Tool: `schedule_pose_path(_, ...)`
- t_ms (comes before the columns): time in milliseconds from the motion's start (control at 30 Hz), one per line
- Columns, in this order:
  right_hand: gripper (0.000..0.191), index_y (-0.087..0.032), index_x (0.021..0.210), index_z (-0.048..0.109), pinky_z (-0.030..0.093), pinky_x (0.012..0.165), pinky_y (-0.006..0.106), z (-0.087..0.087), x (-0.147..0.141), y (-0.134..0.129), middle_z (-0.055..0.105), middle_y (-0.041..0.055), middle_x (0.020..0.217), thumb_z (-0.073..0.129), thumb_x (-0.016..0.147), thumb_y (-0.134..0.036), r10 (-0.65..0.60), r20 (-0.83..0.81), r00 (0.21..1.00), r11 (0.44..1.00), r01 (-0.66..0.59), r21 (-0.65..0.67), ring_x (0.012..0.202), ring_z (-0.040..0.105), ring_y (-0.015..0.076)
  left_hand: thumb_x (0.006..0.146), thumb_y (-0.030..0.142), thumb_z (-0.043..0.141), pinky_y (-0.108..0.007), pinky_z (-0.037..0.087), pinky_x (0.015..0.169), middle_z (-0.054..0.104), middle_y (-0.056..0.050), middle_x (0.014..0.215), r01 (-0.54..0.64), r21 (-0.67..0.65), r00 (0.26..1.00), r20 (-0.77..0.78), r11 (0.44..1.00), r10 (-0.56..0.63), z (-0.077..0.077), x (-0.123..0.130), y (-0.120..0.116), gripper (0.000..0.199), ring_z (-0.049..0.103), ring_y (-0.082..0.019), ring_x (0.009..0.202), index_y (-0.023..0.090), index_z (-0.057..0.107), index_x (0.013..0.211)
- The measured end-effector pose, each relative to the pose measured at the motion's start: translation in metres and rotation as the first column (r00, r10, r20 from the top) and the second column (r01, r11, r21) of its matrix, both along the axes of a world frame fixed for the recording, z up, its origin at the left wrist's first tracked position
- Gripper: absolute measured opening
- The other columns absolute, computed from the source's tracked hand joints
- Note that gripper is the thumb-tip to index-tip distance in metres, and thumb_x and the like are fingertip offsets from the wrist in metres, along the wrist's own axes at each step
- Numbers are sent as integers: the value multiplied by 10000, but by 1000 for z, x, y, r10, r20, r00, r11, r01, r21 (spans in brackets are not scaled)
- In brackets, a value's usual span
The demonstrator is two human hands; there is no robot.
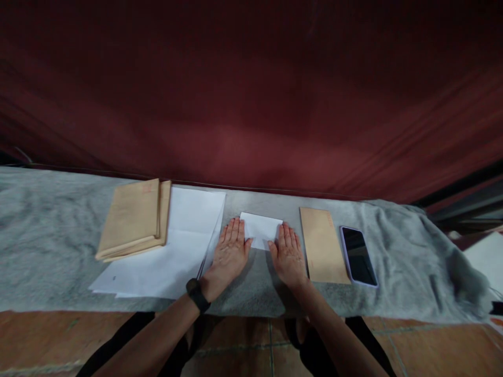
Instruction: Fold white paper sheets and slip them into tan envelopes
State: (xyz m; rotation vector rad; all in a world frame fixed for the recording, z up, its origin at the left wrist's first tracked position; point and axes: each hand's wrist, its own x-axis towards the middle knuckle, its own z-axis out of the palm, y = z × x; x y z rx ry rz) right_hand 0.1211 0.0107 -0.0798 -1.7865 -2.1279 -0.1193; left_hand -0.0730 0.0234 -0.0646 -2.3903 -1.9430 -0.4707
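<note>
A folded sheet of white paper lies flat on the grey cloth between my hands. My left hand rests on its left end, fingers stretched out and pointing away from me. On the right end lies my right hand, also flat, with the thumb turned inward over the paper. Both hands hide the paper's side edges. Just right of my right hand is a single brown envelope. Left of my left hand are loose white sheets, partly covered by a stack of brown envelopes.
A phone in a pale purple case lies beside the single envelope. Grey cloth covers the narrow work surface, rumpled at its right end. A dark red upright surface rises along the back edge. Tiled floor shows below the front edge.
</note>
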Motion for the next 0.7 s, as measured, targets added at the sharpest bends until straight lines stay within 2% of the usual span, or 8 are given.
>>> schedule_pose_path(200, 644, 22, 1528, 379, 329, 1204, 499, 8, -4, 7, 378, 261, 1596, 286, 1085, -435, -27, -57, 998, 1000, 27, 3, 1512, 320, 326, 1046, 357, 305, -508, 287, 1245, 376, -250, 1597, -12, 18, 1000, -4, 1000, 12, 8, 2, 7, 608, 292, -315, 1528, -17, 349, 1523)
schedule_pose_path(333, 618, -12, 1535, 387, 329, 1212, 505, 15, -10, 12, 378, 227, 1606, 249, 1091, -419, 28, -119, 992, 1000, -27, 12, 1525, 307, 295, 1047, 323, 303, -497, 297, 1248, 373, -210, 1613, 107, 23, 994, 10, 994, -107, 14, 11, 8, 567, 255, -292, 1545, 18, 383, 1519)
schedule_pose_path(433, 581, -27, 1520, 422, 328, 1217, 501, 18, -17, 15, 392, 202, 1605, 251, 1092, -381, 69, -146, 987, 998, -68, 14, 1528, 304, 282, 1040, 275, 310, -469, 293, 1255, 389, -182, 1613, 204, -8, 979, 3, 979, -204, 12, 18, 8, 538, 264, -267, 1543, 45, 403, 1516)
schedule_pose_path(533, 563, -16, 1492, 463, 331, 1219, 476, 20, -26, 16, 423, 194, 1588, 247, 1093, -350, 83, -156, 984, 995, -89, -32, 1522, 320, 276, 1024, 228, 322, -458, 293, 1253, 399, -181, 1608, 248, -49, 968, -33, 968, -250, 7, 24, 10, 537, 283, -258, 1536, 46, 392, 1524)
schedule_pose_path(700, 552, -50, 1504, 462, 286, 1240, 471, 24, -33, 19, 439, 182, 1581, 231, 1098, -345, 108, -107, 988, 983, -123, -140, 1518, 334, 254, 1006, 185, 314, -472, 253, 1263, 347, -165, 1638, 216, -113, 965, -127, 970, -230, 6, 29, 15, 558, 276, -271, 1538, 58, 356, 1549)
